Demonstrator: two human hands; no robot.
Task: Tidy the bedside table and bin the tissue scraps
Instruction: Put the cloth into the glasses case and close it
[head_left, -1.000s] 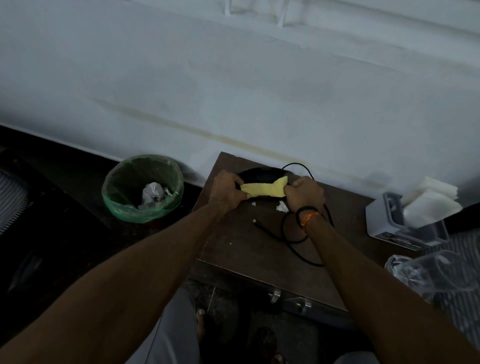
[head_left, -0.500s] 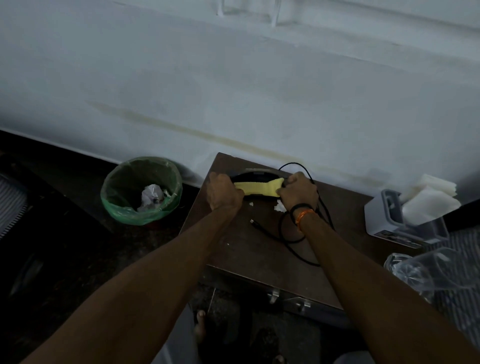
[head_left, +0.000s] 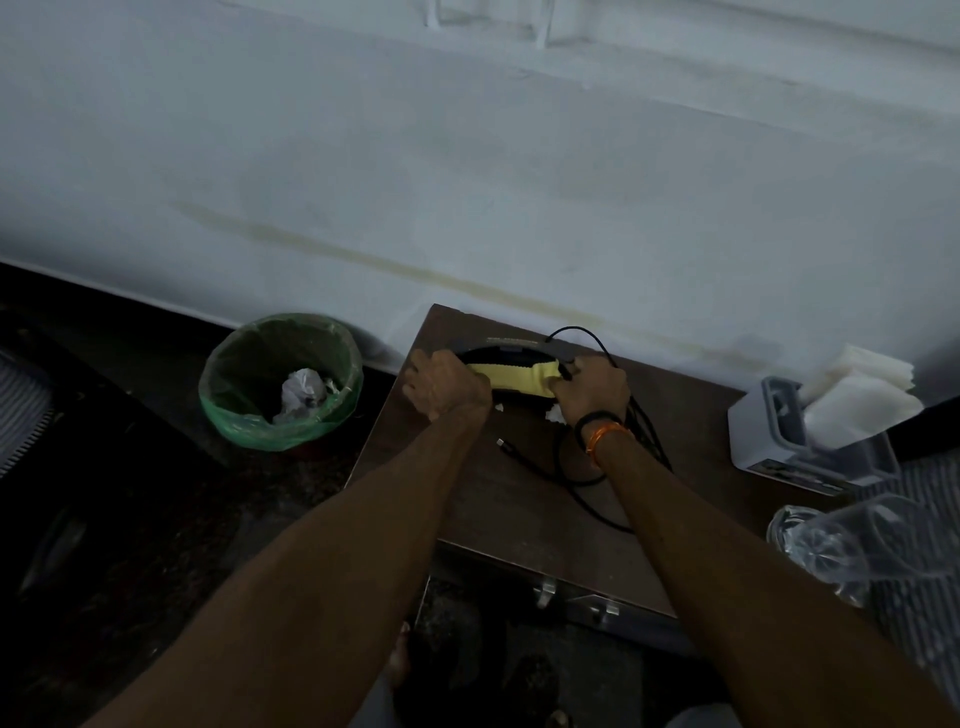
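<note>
The tabletop (head_left: 498, 499) is dark brown and sits against the wall, under both hands. The left hand (head_left: 447, 387) and the right hand (head_left: 592, 392) each have a grip closed tight on one end of a yellow cloth (head_left: 511, 378). The cloth is pulled out flat between them, over a dark round thing (head_left: 498, 356) at the back of the tabletop. I cannot tell what that round thing is.

I think the step now is fixing or folding the cloth, which is part of the tidying. The scraps are not picked up yet. Next, one hand likely has to let go of the cloth and pinch up the scraps, then carry them to the bin.

The bin (head_left: 280, 382) stands on the floor, well to the left of the left hand. It has a green bag in it. Some crumpled white paper (head_left: 304, 389) lies at the bottom. There is lots of room left.

A grey box (head_left: 769, 436) sits far to the right of the right hand, with white tissues (head_left: 862, 400) poking out. A clear cup (head_left: 857, 545) lies on its side near it, and it looks empty.

A black cable (head_left: 576, 467) curls on the tabletop just below the right hand.

Two tissue scraps are still on the tabletop. The big scrap (head_left: 555, 414) is just beside the right hand. The small scrap (head_left: 499, 408) is between the two hands, a bit lower.
</note>
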